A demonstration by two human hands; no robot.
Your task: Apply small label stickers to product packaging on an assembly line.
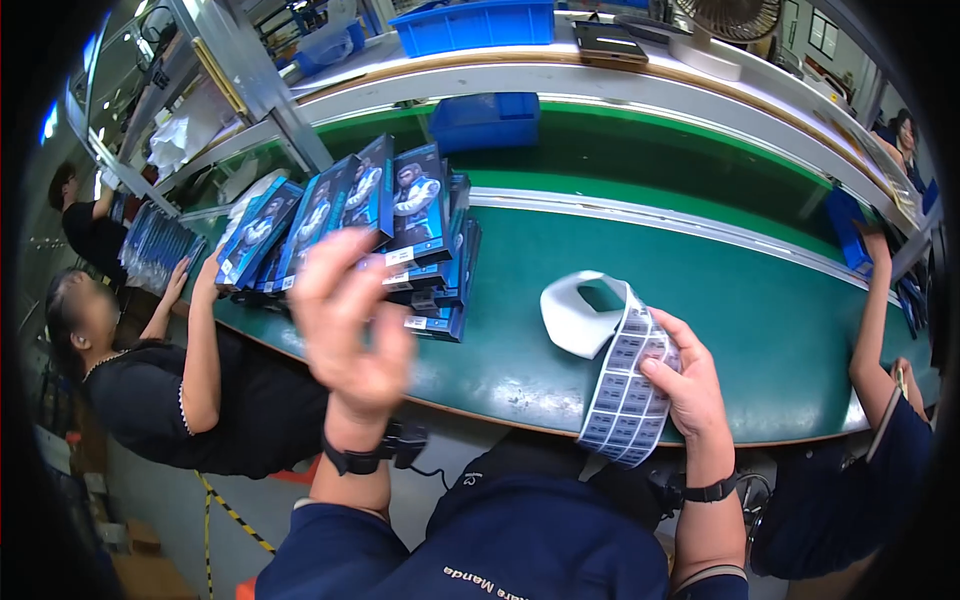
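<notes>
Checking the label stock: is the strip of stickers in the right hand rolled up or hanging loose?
Hanging loose: the sticker strip drapes down from the right hand, its backing curling onto the green belt.

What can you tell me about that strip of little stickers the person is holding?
The label strip is a long band of white backing paper carrying rows of small grey-blue rectangular stickers. The right hand grips it by one edge, thumb on top. Its upper end curls back in a bare white loop resting on the green belt; its lower end hangs past the belt's near edge.
</notes>
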